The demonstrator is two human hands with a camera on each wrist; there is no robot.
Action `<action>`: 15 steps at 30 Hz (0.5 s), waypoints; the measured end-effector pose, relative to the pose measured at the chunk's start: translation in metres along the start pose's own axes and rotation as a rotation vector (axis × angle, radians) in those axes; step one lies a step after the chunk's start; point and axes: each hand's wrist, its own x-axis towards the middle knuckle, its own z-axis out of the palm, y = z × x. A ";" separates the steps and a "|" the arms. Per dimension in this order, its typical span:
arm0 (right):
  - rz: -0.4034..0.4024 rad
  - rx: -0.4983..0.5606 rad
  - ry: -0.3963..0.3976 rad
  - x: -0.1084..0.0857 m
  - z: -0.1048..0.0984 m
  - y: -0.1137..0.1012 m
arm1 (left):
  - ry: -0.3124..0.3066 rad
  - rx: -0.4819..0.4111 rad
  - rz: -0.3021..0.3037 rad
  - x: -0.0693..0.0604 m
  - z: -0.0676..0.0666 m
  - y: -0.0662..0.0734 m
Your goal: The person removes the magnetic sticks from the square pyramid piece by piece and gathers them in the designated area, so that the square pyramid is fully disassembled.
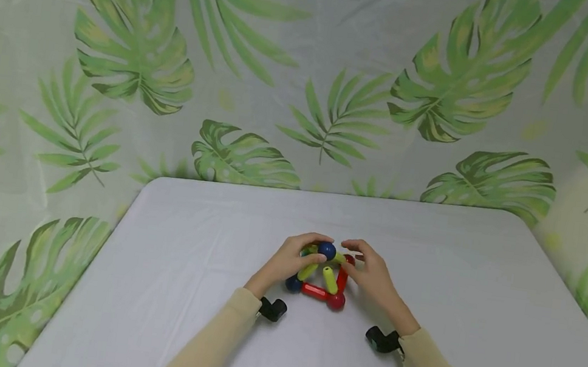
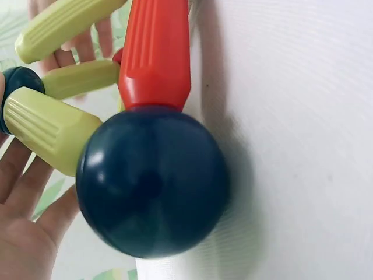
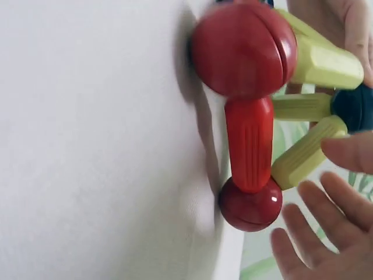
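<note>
Currently the upper dark blue ball [image 1: 327, 250], atop a frame of yellow-green rods [image 1: 330, 280], red rods [image 1: 315, 291] and red balls [image 1: 336, 301] on the white table [image 1: 146, 312], is pinched between thumb and fingers of the left hand [image 1: 291, 260], while the right hand [image 1: 375, 274], loosely open, hovers beside the frame, any contact unclear.

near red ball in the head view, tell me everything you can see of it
The red ball is glossy and plastic-looking, with a seam line. It appears to rest on the white table. Two red rods and a tilted yellow-green rod join it; neither the left hand nor the right hand touches it.
</note>
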 end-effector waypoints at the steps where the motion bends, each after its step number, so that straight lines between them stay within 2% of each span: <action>1: -0.009 -0.027 -0.019 0.001 0.000 0.001 | -0.007 0.000 0.001 0.000 0.000 0.000; 4: -0.025 -0.076 -0.054 0.000 0.001 0.003 | -0.011 0.022 0.018 0.000 0.000 -0.002; 7: -0.037 -0.081 -0.025 -0.004 0.004 0.002 | 0.010 0.040 0.049 -0.001 -0.002 -0.002; 11: -0.025 -0.060 -0.008 -0.010 0.010 -0.004 | 0.015 0.075 0.101 -0.002 -0.005 -0.001; 15: 0.013 -0.029 -0.010 -0.014 0.018 -0.010 | -0.008 0.102 0.102 -0.002 -0.004 0.003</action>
